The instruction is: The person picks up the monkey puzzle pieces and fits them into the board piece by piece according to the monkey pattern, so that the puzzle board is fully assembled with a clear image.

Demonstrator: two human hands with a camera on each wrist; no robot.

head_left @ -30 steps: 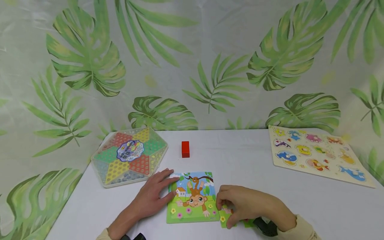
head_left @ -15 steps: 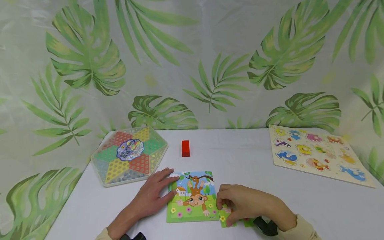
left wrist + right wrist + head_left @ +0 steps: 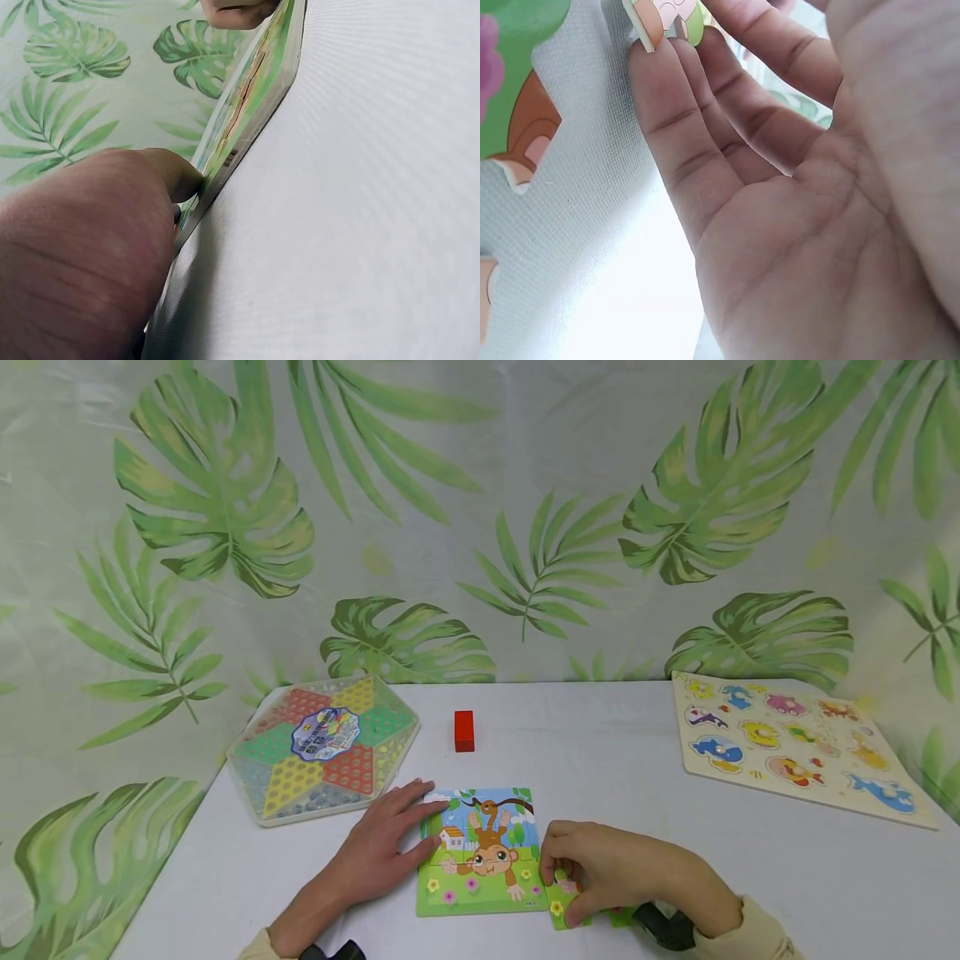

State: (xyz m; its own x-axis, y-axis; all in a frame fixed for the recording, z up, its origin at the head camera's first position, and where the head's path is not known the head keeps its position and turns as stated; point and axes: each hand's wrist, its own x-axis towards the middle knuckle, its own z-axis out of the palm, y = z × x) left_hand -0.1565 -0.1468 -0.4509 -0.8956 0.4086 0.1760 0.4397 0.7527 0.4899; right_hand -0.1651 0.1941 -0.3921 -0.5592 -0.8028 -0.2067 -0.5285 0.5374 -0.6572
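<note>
A square monkey jigsaw puzzle [image 3: 487,887] lies flat on the white table. My left hand [image 3: 384,847] rests along its left edge with fingers spread, and the left wrist view shows the thumb [image 3: 176,174] touching the board's rim. Just right of the board, my right hand [image 3: 618,868] pinches a loose green jigsaw piece [image 3: 557,908] with a yellow flower, thumb at the near side and bent fingers at the far side. Part of that piece is hidden by the hand. Another loose jigsaw piece [image 3: 622,917] shows under the right wrist.
Behind stands a small red block [image 3: 464,732]. A hexagonal Chinese checkers set [image 3: 300,789] lies at the left, and a wooden knob puzzle board [image 3: 757,768] at the right. In the right wrist view, more loose pieces [image 3: 510,90] lie on the cloth.
</note>
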